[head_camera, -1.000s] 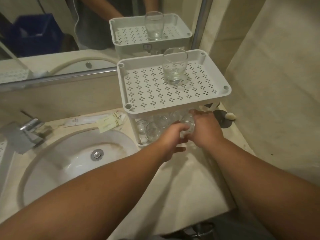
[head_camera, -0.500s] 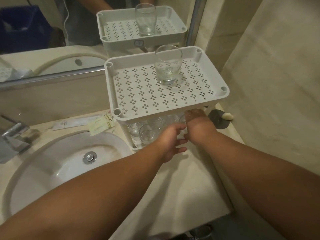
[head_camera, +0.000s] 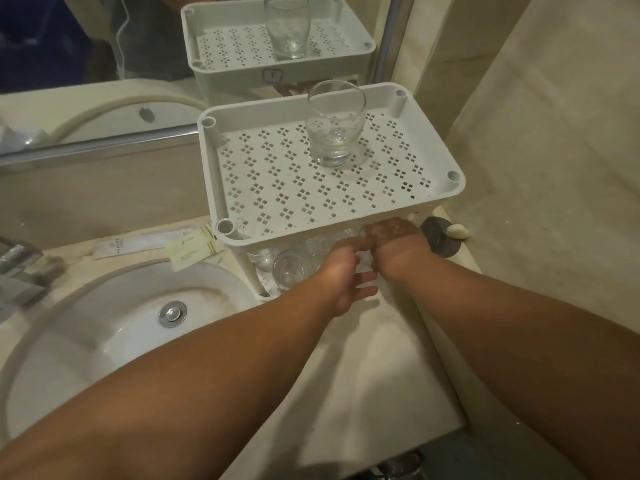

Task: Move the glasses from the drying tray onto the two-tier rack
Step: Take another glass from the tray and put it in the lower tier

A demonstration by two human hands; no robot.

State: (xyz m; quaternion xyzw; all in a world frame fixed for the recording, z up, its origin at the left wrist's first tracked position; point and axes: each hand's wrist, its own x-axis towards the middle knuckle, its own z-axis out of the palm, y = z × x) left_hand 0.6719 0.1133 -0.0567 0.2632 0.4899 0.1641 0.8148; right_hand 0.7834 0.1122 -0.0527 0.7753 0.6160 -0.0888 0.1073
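Both hands reach under the white perforated plastic rack's (head_camera: pixel 277 188) top tier: left hand (head_camera: pixel 343 275) with fingers loosely extended, right hand (head_camera: pixel 394 244) half hidden (grip unreadable). Clear glasses (head_camera: pixel 291 268) crowd the lower shelf; one clear tumbler (head_camera: pixel 334 128) stands upright above.

White two-tier rack (head_camera: pixel 429 202) showing a perforated pattern of four-diamond clusters, clear glass (head_camera: pixel 334 128) standing colourless on top, cream marbled tabletop (head_camera: pixel 363 368) lying beside white sink (head_camera: pixel 86 341), dark grey disc (head_camera: pixel 438 237) carrying a cream soap (head_camera: pixel 457 231)
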